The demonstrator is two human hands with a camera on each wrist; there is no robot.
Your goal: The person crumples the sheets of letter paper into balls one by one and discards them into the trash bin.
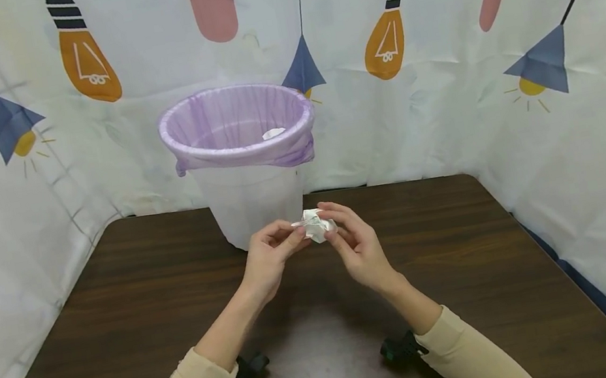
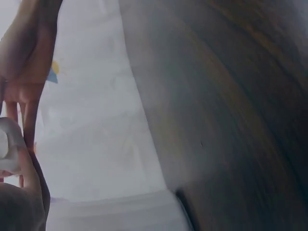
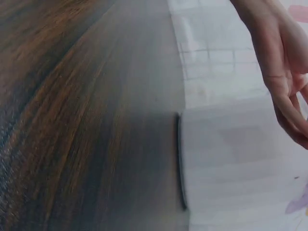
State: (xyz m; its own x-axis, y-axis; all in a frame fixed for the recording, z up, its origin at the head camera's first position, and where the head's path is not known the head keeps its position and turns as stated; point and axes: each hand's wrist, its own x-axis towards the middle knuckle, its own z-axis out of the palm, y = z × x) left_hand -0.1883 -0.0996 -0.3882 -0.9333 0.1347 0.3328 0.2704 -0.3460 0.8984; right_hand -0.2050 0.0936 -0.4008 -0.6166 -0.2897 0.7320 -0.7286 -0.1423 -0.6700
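A crumpled piece of white paper [image 1: 317, 226] is held up between both hands over the dark table, just in front of the bin. My left hand [image 1: 270, 253] pinches its left side between thumb and fingers. On the other side, my right hand [image 1: 361, 247] grips it with the thumb below and bent fingers above. The left wrist view shows part of the white paper [image 2: 9, 144] at its left edge, partly covered by fingers. In the right wrist view a hand [image 3: 284, 72] appears at the right edge, and the paper is out of frame.
A white bin [image 1: 251, 197] lined with a purple bag [image 1: 198, 126] stands at the table's far edge. Inside it lies a white scrap [image 1: 273, 133]. The brown wooden table [image 1: 463, 296] is surrounded by a white curtain [image 1: 444, 100] printed with lamps and bulbs.
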